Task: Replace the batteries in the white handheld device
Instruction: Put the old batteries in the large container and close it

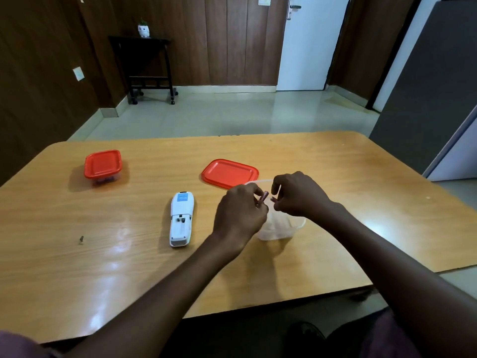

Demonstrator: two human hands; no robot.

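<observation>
The white handheld device (181, 218) lies face down on the wooden table (348, 182), its battery bay open. To its right, my left hand (240, 215) pinches a small reddish battery (263, 198) above a clear plastic container (282, 228). My right hand (296, 195) hovers just right of the battery with its fingers curled; whether it holds something small I cannot tell. The container's red lid (229, 173) lies flat behind the hands.
A second small container with a red lid (103, 166) stands at the far left of the table. A tiny dark piece (81, 239) lies near the left front. The table's front edge runs close to my body.
</observation>
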